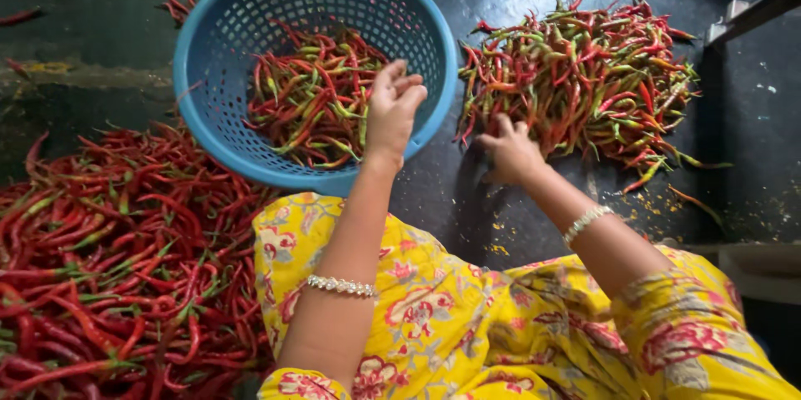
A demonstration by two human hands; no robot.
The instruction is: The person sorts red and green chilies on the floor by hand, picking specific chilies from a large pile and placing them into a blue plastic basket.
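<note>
Floral cloth (pixel 467 325); left hand (pixel 392 108) over perforated basket (pixel 217 91).

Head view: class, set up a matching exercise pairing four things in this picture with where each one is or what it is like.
Things:
1. basket
2. red chilli heap
3. left hand
4. right hand

Places or states:
A. at the edge of the mixed chilli pile
B. blue, holding red and green chillies
C. on the floor at the far left
D. raised over the basket's rim, fingers bunched

Pairs: 1-B, 2-C, 3-D, 4-A
</note>
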